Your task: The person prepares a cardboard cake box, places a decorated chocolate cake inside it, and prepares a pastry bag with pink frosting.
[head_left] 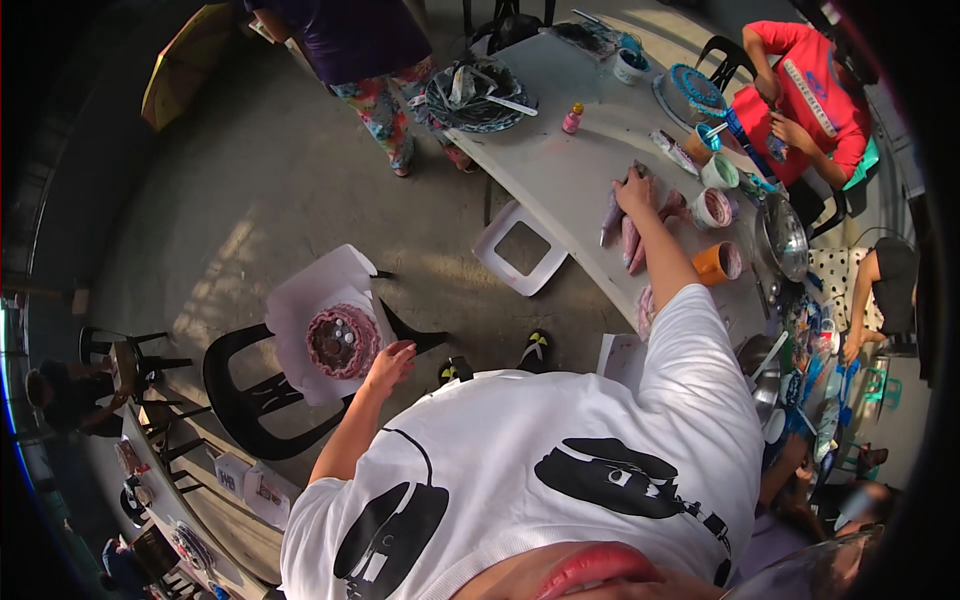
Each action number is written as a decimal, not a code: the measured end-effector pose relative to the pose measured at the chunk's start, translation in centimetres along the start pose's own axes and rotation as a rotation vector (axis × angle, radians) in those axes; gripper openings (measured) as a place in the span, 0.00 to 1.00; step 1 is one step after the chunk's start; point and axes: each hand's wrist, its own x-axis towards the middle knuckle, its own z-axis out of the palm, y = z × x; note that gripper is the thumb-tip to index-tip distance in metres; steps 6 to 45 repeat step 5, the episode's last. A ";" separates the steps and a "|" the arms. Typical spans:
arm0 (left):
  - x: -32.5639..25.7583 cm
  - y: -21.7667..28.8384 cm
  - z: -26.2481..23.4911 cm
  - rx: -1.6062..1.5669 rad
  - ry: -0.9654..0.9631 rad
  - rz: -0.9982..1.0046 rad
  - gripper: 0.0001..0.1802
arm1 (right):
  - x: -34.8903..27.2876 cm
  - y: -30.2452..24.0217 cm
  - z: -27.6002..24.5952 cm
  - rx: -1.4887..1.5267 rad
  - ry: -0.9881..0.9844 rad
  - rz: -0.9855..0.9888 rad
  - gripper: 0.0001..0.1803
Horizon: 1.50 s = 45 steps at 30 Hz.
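A round cake [343,341] with a ruffled pink border, a brownish top and a few small white balls sits in an opened pale box [312,290]. The box rests on a black plastic chair [262,418]. Beside the box's near right edge is my left hand [390,369], fingers stretched out and nothing held. My right arm reaches across the grey table [560,150]. There my right hand [636,192] closes over the upper end of a piping bag [611,218] with mauve filling. Pink piping bags [633,246] lie next to it, partly hidden by my forearm.
Tubs of coloured icing [718,173], an orange cup [716,263] and a metal bowl [782,236] line the table's right side. A blue-edged cake [697,92] stands near a person in red [815,100]. A white frame-shaped stool [520,248] stands beside the table.
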 end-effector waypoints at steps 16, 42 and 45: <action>1.5 1.0 -2.1 0.046 -0.116 0.075 0.27 | -6.1 1.3 -0.1 0.370 -0.004 -0.044 0.31; 1.5 1.0 -2.1 0.046 -0.116 0.075 0.27 | -6.1 1.3 -0.1 0.370 -0.004 -0.044 0.31; 1.5 1.0 -2.1 0.046 -0.116 0.075 0.27 | -6.1 1.3 -0.1 0.370 -0.004 -0.044 0.31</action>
